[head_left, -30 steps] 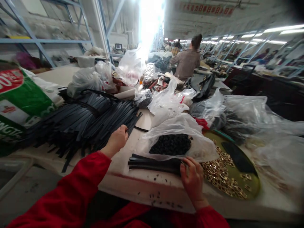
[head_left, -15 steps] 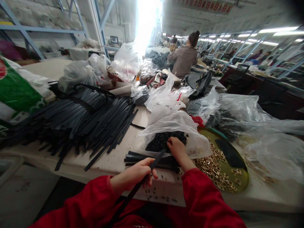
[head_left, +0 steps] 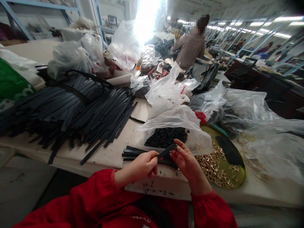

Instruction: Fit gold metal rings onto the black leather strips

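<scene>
- My left hand (head_left: 142, 165) has its grip pinched round one narrow flat black strap strip (head_left: 167, 151), held above the near edge of the white counter (head_left: 111, 155).
- My right hand (head_left: 187, 161) meets the strip's far tip, its grip pressing thumb and forefinger together there; whether a small piece sits between them I cannot tell.
- Strip looks light, thin and flexible, likely leather or imitation. I judge it droops if held at one end, so hold close to the working tip, on the flat faces.
- Just beyond the hands: a short stack of similar black strips (head_left: 133, 152), a clear plastic bag of small black pieces (head_left: 166, 136), and a round olive-green tray (head_left: 239, 172) of little gold metal buckles (head_left: 213, 164).
- Large pile of long black strips (head_left: 71, 110) to the left.
- Writing: none legible; the green and white sack (head_left: 11, 82) shows no readable letters.
</scene>
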`<state>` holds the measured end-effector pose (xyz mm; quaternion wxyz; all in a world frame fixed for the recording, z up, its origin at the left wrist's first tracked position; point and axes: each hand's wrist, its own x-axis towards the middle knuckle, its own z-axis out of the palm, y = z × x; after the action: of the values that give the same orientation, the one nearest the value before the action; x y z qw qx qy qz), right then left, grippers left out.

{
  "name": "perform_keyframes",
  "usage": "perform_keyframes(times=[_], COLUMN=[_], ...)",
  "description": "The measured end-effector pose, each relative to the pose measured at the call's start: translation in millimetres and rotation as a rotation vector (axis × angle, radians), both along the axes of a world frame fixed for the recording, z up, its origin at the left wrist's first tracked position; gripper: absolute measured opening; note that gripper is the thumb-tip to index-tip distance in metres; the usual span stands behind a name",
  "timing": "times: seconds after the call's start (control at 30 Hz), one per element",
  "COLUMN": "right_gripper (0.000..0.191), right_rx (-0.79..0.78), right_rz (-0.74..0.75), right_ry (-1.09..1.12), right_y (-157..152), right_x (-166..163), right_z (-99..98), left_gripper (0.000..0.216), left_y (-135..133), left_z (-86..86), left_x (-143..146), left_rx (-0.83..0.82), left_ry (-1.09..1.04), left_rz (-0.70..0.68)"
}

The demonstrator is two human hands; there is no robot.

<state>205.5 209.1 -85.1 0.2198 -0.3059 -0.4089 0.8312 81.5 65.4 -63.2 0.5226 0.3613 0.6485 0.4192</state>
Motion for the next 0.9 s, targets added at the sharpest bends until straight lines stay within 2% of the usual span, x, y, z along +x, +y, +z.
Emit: perform_keyframes(times=[0.07,0.17,0.3,0.43,0.63,0.9], right_gripper=[0.032,0.023,0.020,0.020,0.019,0.021], right_rx=[-0.028,0.017,0.041,-0.012,-0.081,-0.139], right_rz=[0.016,0.015,-0.058,-0.131,-0.125,-0.140], right_ry=[0.027,0.043,0.007,-0.017,0.050,0.033], right_y=[-5.9,-11.7,-17.4,-23.9,-39.2,-48.2], right_x=[0.6,1.1,3.4,7.1,11.9,22.3], right_z=[3.0,3.3,3.2,4.3,7.2,9.4], left_gripper=[0.026,0.027,0.027,0.025,0.030,0.021], left_y=[-2.9,-8.2,-15.4,-20.4,-19.6,-18.9], left_z=[4.6,9.2,9.6,8.9,13.3,15.3], left_x=[-0.2,0.4,6.1,14.5,22.0,26.2], left_rx=[-0.022,-0.040,-0.047,-0.070,-0.073,-0.048], left_ry=[0.044,0.059,0.053,0.081,0.030,-0.014], left_rz=[-0.021,-0.042,-0.032,-0.044,-0.008,0.052])
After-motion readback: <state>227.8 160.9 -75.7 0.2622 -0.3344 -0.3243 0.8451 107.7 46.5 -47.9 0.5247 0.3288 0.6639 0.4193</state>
